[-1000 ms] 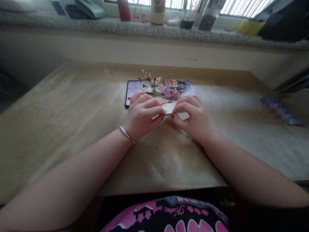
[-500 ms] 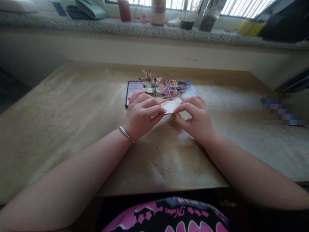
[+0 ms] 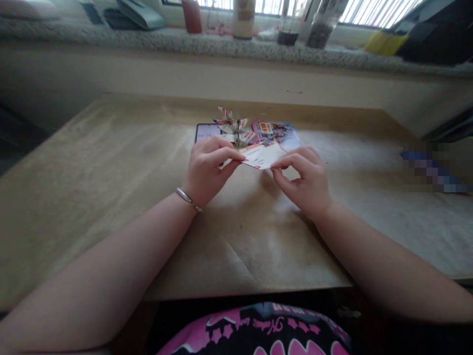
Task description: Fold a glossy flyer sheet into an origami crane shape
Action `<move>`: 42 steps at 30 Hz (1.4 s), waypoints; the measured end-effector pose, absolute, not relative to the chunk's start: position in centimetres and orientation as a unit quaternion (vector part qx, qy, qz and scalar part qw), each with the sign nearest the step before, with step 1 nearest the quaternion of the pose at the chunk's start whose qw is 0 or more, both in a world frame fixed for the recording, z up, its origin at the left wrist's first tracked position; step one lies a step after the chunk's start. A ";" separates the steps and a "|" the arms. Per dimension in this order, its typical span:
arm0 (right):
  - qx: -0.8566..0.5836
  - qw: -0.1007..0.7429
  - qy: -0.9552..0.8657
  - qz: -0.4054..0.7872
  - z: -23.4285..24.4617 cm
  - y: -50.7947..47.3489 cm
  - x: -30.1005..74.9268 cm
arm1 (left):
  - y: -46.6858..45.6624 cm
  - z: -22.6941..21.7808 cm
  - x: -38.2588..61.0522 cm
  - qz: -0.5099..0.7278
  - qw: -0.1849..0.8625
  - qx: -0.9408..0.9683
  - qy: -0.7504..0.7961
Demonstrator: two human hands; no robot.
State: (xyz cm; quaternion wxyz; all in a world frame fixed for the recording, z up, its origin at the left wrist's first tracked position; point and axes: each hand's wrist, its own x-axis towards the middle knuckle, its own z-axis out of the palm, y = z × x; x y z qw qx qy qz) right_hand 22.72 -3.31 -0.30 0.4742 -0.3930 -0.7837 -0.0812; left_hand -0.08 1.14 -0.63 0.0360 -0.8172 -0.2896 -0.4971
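Note:
A small piece of printed paper (image 3: 263, 156), mostly white with coloured patches, is stretched between my two hands above the table. My left hand (image 3: 210, 165) pinches its left edge between thumb and fingers; a silver bangle circles that wrist. At its lower right corner, the thumb and index finger of my right hand (image 3: 305, 176) are closed on the paper. Just beyond it rests a folded paper figure (image 3: 235, 133) with pointed tips and red print. Behind my left hand lies a phone (image 3: 207, 131) with a lit screen, partly covered by that hand.
Colourful printed leaflets (image 3: 283, 134) lie behind the paper. The wooden table (image 3: 121, 197) reaches back to a wall. On the stone sill (image 3: 177, 43) above stand several bottles and jars, with a yellow item (image 3: 386, 44) at right. A blurred, pixelated patch covers the table's right side.
My hands have moved slightly apart and the paper now shows more of its white, printed face. My left hand has shifted a little left.

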 end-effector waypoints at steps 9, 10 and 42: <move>-0.436 0.434 -0.788 -0.010 -0.8 -2.9 22.8 | 0.4 -0.5 0.5 -0.514 0.013 -0.811 -0.281; -0.442 0.424 -0.791 0.003 -0.9 -2.8 22.8 | 0.5 -0.6 0.5 -0.515 0.013 -0.816 -0.263; -0.430 0.405 -0.806 0.009 -0.5 -2.3 24.2 | 0.1 0.1 0.1 -0.377 0.044 -0.907 -0.184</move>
